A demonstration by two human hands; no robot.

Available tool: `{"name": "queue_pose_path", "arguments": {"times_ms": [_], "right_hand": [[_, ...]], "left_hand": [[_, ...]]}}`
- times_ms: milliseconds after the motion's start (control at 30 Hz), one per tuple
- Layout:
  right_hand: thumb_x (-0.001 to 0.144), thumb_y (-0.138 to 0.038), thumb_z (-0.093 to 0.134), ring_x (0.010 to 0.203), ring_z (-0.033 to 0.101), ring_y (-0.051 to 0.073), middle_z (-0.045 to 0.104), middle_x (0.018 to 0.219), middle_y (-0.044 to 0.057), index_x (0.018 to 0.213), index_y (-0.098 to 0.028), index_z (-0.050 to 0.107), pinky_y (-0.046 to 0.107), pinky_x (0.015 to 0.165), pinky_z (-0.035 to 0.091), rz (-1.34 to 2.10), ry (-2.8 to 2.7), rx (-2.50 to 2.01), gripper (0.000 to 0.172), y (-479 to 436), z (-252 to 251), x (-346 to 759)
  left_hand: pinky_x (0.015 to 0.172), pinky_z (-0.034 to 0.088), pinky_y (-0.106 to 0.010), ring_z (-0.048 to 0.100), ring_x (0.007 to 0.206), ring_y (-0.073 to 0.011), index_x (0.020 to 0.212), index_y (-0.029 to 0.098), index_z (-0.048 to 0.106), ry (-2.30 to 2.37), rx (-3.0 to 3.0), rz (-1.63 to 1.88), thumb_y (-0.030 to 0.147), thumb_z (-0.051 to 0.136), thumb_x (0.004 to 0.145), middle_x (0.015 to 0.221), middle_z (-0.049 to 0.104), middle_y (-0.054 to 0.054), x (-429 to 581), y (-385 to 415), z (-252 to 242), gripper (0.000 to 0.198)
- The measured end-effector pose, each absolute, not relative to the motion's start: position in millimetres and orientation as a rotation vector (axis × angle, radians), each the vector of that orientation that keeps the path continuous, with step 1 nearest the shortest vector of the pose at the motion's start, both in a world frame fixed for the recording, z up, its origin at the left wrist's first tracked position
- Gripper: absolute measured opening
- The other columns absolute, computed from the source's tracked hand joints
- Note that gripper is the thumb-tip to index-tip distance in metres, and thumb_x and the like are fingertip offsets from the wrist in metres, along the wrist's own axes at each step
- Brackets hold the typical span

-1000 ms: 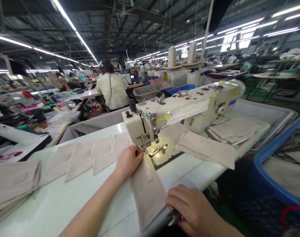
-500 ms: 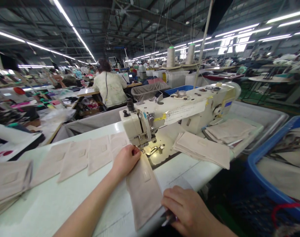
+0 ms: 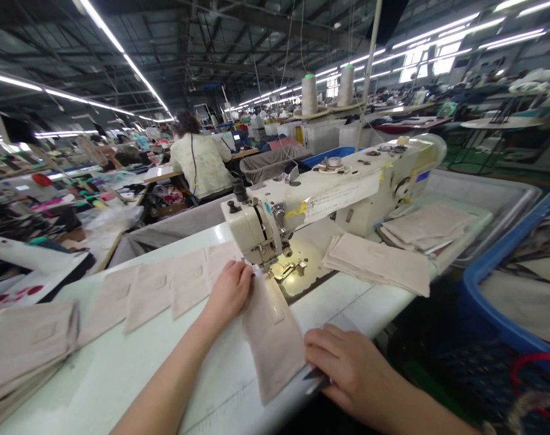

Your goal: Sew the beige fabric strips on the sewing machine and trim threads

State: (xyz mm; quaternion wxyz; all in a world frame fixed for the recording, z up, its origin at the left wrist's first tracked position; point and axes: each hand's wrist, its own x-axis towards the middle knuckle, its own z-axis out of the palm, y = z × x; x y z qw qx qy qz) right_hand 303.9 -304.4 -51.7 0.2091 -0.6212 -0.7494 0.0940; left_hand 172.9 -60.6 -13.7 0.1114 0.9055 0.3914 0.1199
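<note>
A beige fabric piece (image 3: 275,338) with a small stitched tab lies lengthwise under the head of the sewing machine (image 3: 252,226), its far end at the presser foot. My left hand (image 3: 232,290) is closed on its far left edge, just left of the foot, fingertips pressed together. At the near right edge, my right hand (image 3: 347,362) has bent fingers touching the fabric. Within that hand is a dark, pointed tool, apparently thread snips (image 3: 316,376), mostly hidden by the palm. The needle is too small to make out.
Beige pieces (image 3: 188,281) overlap in a row on the left, beside a thicker stack (image 3: 34,338). More stacked pieces (image 3: 378,263) lie right of the needle plate. A blue basket (image 3: 474,284) stands at the right. Ahead sits a person (image 3: 200,160), back turned.
The view has shifted slightly, so machine and fabric appear further right. My left fingertips have drawn a little left of the presser foot. My right hand stays at the fabric's near right edge.
</note>
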Motion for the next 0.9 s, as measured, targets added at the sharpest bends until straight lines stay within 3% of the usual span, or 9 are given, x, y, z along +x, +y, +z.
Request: {"name": "queue_pose_path", "arguments": {"times_ms": [133,233,367,467,700,900], "right_hand": [[0.08,-0.013,0.061,0.097,0.056,0.024,0.063,0.126,0.007,0.111,-0.019,0.058,0.033,0.07,0.044,0.268,-2.143,-1.708,0.032,-308,-52,305],[0.077,-0.012,0.06,0.097,0.058,0.025,0.062,0.129,0.008,0.115,-0.019,0.059,0.034,0.071,0.046,0.27,-2.154,-1.715,0.038,-310,-54,307],[0.078,-0.013,0.059,0.098,0.058,0.025,0.063,0.127,0.009,0.12,-0.02,0.058,0.034,0.074,0.048,0.276,-2.147,-1.699,0.042,-310,-55,308],[0.079,-0.013,0.059,0.099,0.058,0.025,0.063,0.126,0.009,0.123,-0.019,0.058,0.035,0.076,0.048,0.267,-2.146,-1.684,0.044,-308,-54,308],[0.078,-0.012,0.058,0.1,0.057,0.024,0.063,0.125,0.007,0.122,-0.02,0.057,0.034,0.076,0.046,0.271,-2.129,-1.688,0.045,-300,-53,310],[0.079,-0.011,0.055,0.1,0.054,0.022,0.063,0.12,0.004,0.117,-0.021,0.058,0.033,0.077,0.046,0.28,-2.116,-1.706,0.039,-285,-45,313]], "left_hand": [[0.075,0.047,-0.041,0.062,0.077,-0.0286,0.072,0.017,0.057,1.231,2.764,0.194,0.023,0.034,0.092,0.081,0.061,-0.014,148,-68,-1,0.031],[0.071,0.049,-0.045,0.062,0.084,-0.0341,0.08,0.014,0.063,1.279,2.999,0.11,0.022,0.04,0.091,0.086,0.063,-0.017,134,-100,4,0.027],[0.078,0.055,-0.037,0.064,0.091,-0.0243,0.1,0.02,0.065,0.357,3.03,0.256,0.017,0.041,0.093,0.102,0.068,-0.011,126,-160,-10,0.026],[0.076,0.06,-0.035,0.066,0.097,-0.0257,0.118,0.017,0.06,0.015,3.033,0.362,0.011,0.049,0.085,0.111,0.071,-0.011,122,-186,-28,0.035],[0.08,0.063,-0.037,0.067,0.103,-0.0274,0.127,0.013,0.058,-0.003,3.095,0.444,0.011,0.047,0.088,0.117,0.071,-0.012,118,-180,-36,0.04],[0.082,0.062,-0.041,0.065,0.104,-0.0277,0.13,0.017,0.055,0.081,3.025,0.462,0.013,0.046,0.092,0.119,0.069,-0.011,123,-174,-30,0.04]]}}
